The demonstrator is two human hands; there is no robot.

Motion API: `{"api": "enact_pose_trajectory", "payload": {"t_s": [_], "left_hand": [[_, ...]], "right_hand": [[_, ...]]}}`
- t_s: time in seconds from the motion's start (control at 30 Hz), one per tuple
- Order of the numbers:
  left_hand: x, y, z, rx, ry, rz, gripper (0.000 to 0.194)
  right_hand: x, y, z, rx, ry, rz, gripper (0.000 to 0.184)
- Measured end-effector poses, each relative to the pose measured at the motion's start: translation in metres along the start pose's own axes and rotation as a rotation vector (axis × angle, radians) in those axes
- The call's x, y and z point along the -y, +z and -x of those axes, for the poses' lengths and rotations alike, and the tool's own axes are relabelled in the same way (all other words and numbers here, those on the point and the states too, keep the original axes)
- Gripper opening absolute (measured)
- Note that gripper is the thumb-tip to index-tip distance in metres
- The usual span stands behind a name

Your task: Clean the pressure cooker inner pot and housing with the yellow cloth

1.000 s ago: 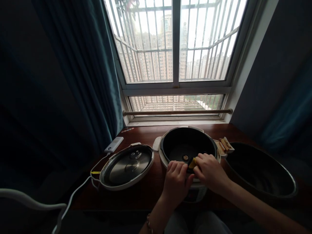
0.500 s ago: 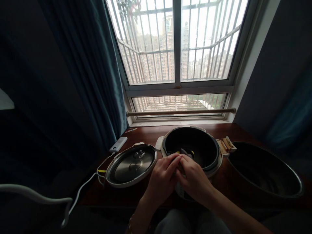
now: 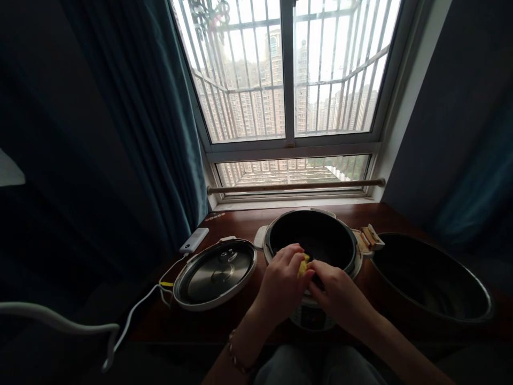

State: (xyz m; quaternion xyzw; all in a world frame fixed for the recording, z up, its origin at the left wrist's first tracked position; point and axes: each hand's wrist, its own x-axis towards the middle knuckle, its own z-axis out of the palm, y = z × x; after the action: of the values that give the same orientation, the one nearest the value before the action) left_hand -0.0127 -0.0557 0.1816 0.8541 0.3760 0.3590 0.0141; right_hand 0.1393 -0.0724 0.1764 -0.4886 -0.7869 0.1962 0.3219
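Observation:
My left hand and my right hand meet over the front rim of an electric pressure cooker. Between them they grip a crumpled yellow and dark grey cloth, mostly hidden by the fingers. The fingers of both hands are curled closed around it. Behind the hands, the cooker stands uncovered, its black inner pot showing. Below my hands part of its front control panel is visible.
A round lid lies underside up left of the cooker. To the right stands a large dark basin, close to the cooker's side bracket. A white power strip with a cable sits at the table's left, below the window.
My hands have shifted slightly apart, and more of the cloth's yellow side shows between them. The cooker's front panel is more visible. The view has shifted slightly.

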Motion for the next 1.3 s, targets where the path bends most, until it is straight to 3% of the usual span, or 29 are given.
{"api": "enact_pose_trajectory", "payload": {"t_s": [0.13,0.2,0.3,0.37,0.5,0.67,0.77,0.87,1.0,1.3], "left_hand": [[0.000,0.011,-0.009,0.213,0.010,0.064,0.041],[0.002,0.015,-0.007,0.250,-0.005,0.031,0.041],[0.007,0.016,-0.001,0.256,0.053,-0.025,0.035],[0.011,0.013,0.003,0.246,0.100,-0.033,0.031],[0.022,0.003,0.008,0.246,0.116,0.002,0.030],[0.047,-0.005,0.012,0.221,0.150,0.071,0.029],[0.066,-0.009,0.009,0.180,0.141,0.079,0.028],[0.086,-0.013,0.001,0.162,0.097,0.097,0.028],[0.111,-0.010,-0.020,0.248,0.074,0.113,0.027],[0.154,0.031,-0.085,0.422,0.170,-0.064,0.027]], "right_hand": [[-0.005,-0.006,0.002,-0.006,-0.027,-0.087,0.017],[-0.012,-0.009,0.005,-0.040,-0.017,-0.135,0.027],[-0.022,-0.010,0.010,-0.078,-0.006,-0.155,0.034],[-0.029,-0.007,0.014,-0.102,-0.016,-0.097,0.026],[-0.040,0.003,0.020,-0.270,-0.038,0.074,0.019],[-0.047,0.009,0.025,-0.225,-0.125,0.152,0.014],[-0.050,0.013,0.026,-0.267,-0.153,0.179,0.012],[-0.053,0.017,0.027,-0.315,-0.167,0.200,0.010],[-0.054,0.020,0.027,-0.339,-0.166,0.231,0.009],[-0.054,0.025,0.026,-0.404,-0.172,0.251,0.007]]}}
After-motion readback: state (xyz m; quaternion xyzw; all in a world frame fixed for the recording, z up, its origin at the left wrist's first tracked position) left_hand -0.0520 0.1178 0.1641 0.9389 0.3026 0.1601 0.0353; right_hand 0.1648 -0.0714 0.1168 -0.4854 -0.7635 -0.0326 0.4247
